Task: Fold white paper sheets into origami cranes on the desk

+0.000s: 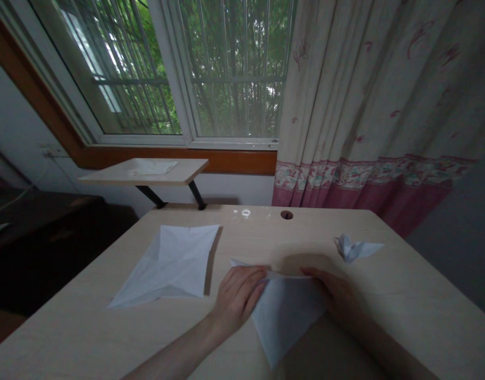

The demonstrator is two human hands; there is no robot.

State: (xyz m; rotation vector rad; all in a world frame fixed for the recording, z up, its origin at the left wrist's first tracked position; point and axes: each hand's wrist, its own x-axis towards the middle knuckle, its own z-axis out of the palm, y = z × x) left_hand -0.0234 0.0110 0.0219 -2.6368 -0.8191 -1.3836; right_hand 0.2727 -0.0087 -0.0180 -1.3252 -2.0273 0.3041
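Observation:
A folded sheet of white paper [287, 311] lies on the desk in front of me, one corner pointing towards me. My left hand [242, 290] is closed over its upper left edge, and a small paper tip sticks out beyond the fingers. At the upper right edge my right hand [337, 293] grips the same sheet, its fingers partly hidden in shadow. To the left rests a second white sheet [182, 258], creased and spread out with raised edges. A small folded paper bird [355, 248] sits to the right of my right hand.
The pale wooden desk [147, 338] has a round cable hole [287, 215] near its back edge. A raised shelf [107, 177] at the back left carries some white paper [155, 167]. Behind stand a barred window [234, 68] and a patterned curtain [369, 105].

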